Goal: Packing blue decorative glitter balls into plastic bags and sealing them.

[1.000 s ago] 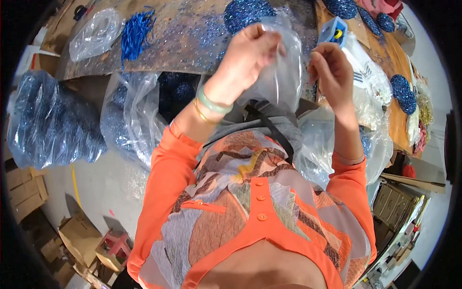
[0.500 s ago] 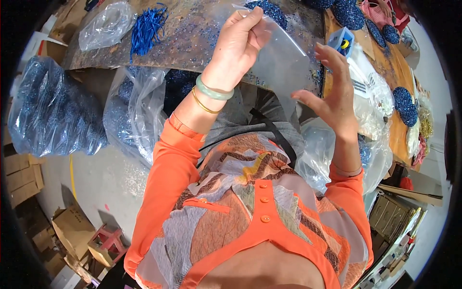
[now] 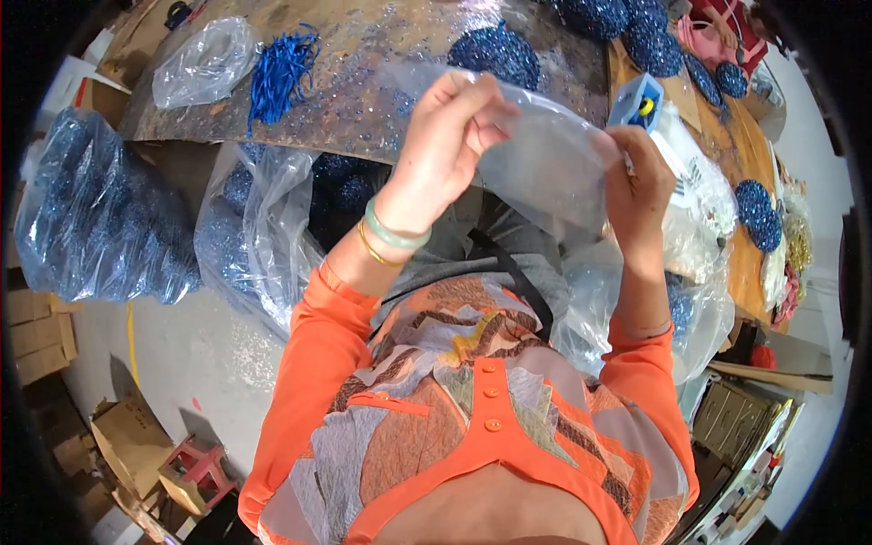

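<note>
A clear plastic bag (image 3: pixel 554 173) is stretched between my two hands above my lap, at the near edge of the table. My left hand (image 3: pixel 454 132) pinches its upper left part, thumb against the fingers. At the bag's right end my right hand (image 3: pixel 639 182) has its fingers closed on the upper corner. Behind the bag, a dark blue glittery ball (image 3: pixel 495 56) lies on the worn wooden table (image 3: pixel 381 54). A bundle of shiny blue ribbons (image 3: pixel 282 77) and a crumpled clear bag (image 3: pixel 207 62) lie to the left of it.
Large clear bags of blue glitter balls (image 3: pixel 100 218) stand at the left. More glitter balls (image 3: pixel 654 45) lie far right, near another person's hand (image 3: pixel 727 34). A blue tape dispenser (image 3: pixel 639 102) sits right of the bag. A red stool (image 3: pixel 195 472) stands on the floor.
My right hand, open and apart from the bag before, has closed on its right corner. My left hand has come down slightly, uncovering more of the glitter ball behind.
</note>
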The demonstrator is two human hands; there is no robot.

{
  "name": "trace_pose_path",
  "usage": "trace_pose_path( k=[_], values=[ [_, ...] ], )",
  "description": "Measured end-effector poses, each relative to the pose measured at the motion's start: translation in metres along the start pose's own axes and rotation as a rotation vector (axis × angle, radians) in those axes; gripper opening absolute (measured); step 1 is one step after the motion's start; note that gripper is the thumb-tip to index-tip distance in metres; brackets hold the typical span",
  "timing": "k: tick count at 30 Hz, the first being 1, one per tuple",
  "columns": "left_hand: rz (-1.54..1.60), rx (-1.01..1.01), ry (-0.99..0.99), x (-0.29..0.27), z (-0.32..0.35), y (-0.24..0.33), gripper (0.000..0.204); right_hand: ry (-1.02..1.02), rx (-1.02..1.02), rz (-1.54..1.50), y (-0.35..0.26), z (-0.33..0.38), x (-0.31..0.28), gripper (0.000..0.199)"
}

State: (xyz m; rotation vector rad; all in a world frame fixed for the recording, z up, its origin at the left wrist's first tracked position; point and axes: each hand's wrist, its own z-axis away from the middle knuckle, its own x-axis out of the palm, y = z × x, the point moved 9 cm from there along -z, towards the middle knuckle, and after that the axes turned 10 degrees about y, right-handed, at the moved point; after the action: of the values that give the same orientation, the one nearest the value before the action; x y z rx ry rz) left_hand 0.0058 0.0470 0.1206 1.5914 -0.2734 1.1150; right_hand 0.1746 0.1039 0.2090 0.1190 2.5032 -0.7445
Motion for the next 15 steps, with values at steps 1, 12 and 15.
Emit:
trace_pose_path(
  k=[1,12,15],
  values=[
    [0.003,-0.001,0.022,-0.002,0.003,-0.001,0.012,0.007,-0.042,0.028,0.0,-0.002,-0.004,0.02],
    [-0.702,1.012,0.193,-0.012,0.047,0.09,0.021,-0.177,-0.09,-0.043,0.002,-0.019,-0.005,0.031],
    [-0.923,0.967,0.049,-0.004,0.031,0.1,0.021,-0.252,-0.07,-0.099,0.003,-0.019,-0.002,0.031]
  ],
)
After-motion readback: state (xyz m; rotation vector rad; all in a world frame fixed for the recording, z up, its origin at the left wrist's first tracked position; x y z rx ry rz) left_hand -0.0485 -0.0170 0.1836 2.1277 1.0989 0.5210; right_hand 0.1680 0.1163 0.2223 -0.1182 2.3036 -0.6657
